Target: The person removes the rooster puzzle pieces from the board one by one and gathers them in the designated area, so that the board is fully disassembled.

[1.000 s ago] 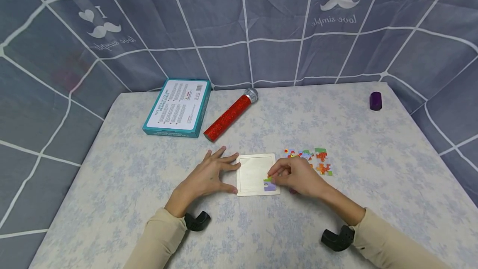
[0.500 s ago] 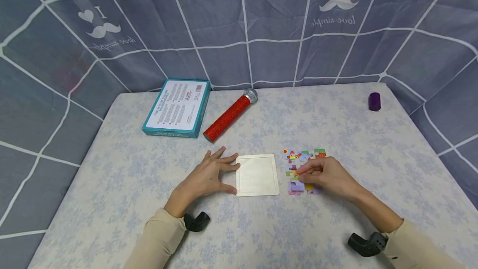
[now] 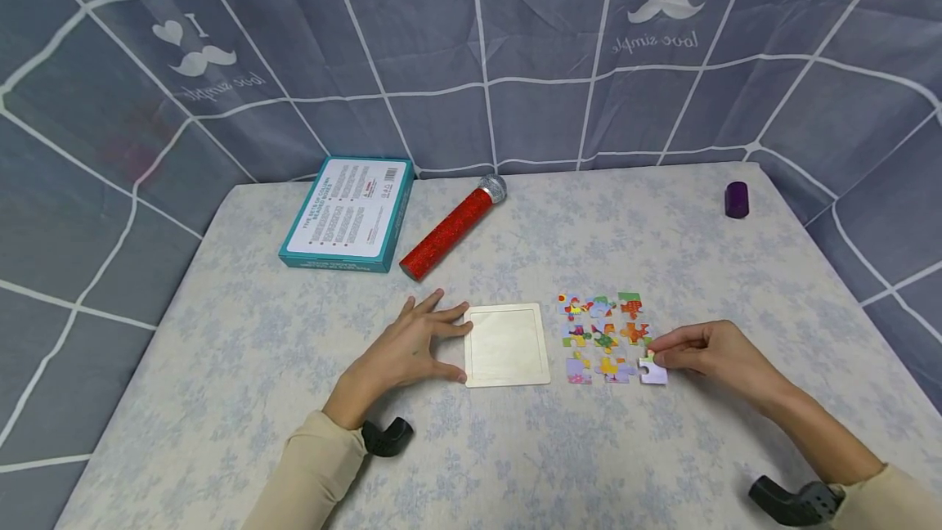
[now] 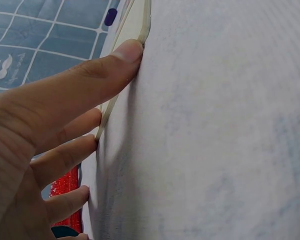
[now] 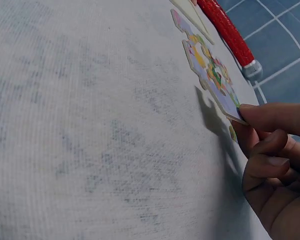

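My right hand (image 3: 724, 362) pinches a lavender jigsaw puzzle piece (image 3: 653, 375) between thumb and fingers, just over the table at the lower right of the other pieces. In the right wrist view the held puzzle piece (image 5: 221, 100) casts a shadow on the cloth. Several colourful puzzle pieces (image 3: 605, 339) lie in rows to its left, slightly apart. A square wooden puzzle tray (image 3: 545, 350) lies flat with a bare floor. Spread along its left side, my left hand (image 3: 401, 350) touches the edge; in the left wrist view the thumb (image 4: 127, 52) rests at a corner.
Behind the left hand lie a teal-edged box (image 3: 346, 207) and a red glittery microphone-shaped tube (image 3: 449, 234) with a silver head. A small dark purple cylinder (image 3: 737, 199) stands at the back right. A grey curtain (image 3: 412, 47) hangs behind the patterned tablecloth (image 3: 508, 456).
My right hand has moved from over the tray to the right, past the loose pieces, carrying the lavender puzzle piece away from the tray. My left hand has stayed at the tray's edge.
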`<state>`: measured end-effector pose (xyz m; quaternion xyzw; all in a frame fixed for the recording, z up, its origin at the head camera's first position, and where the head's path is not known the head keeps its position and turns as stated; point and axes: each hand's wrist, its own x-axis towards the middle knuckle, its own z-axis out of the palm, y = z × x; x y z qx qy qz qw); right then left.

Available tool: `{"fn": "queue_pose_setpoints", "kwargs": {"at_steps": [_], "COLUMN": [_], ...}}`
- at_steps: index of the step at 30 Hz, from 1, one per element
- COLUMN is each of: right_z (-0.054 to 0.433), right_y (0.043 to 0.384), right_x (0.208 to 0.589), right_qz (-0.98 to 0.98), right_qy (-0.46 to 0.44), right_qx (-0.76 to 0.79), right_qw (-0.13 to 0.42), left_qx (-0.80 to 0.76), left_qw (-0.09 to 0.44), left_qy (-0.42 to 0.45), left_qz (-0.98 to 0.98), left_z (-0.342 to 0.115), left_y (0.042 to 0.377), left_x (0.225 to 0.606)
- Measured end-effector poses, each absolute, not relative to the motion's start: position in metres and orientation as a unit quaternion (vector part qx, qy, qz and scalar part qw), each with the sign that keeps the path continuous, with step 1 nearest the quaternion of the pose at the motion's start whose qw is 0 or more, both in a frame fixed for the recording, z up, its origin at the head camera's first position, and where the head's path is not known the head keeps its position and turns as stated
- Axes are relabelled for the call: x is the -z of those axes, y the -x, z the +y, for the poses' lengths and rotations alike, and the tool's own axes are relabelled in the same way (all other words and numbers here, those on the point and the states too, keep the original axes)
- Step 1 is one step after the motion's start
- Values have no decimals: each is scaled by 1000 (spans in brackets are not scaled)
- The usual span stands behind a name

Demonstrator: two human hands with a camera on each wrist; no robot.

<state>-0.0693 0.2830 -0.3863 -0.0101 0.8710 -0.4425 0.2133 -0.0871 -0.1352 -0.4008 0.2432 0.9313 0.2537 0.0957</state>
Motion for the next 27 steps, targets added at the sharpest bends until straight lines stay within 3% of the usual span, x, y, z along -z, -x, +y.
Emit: {"fn": "queue_pose_setpoints", "kwargs": {"at_steps": [27], "right_z": [280], "right_y": [69], "right_x": [393], "right_qz": [923], "right_qy": [40], "right_qx": [363], "right_qw": [125], "left_qx": [-233], "left_qw": [94], "left_qy": [-256], "left_qz": [934], "left_z": [-135], "left_y": [87], "left_x": [400]}}
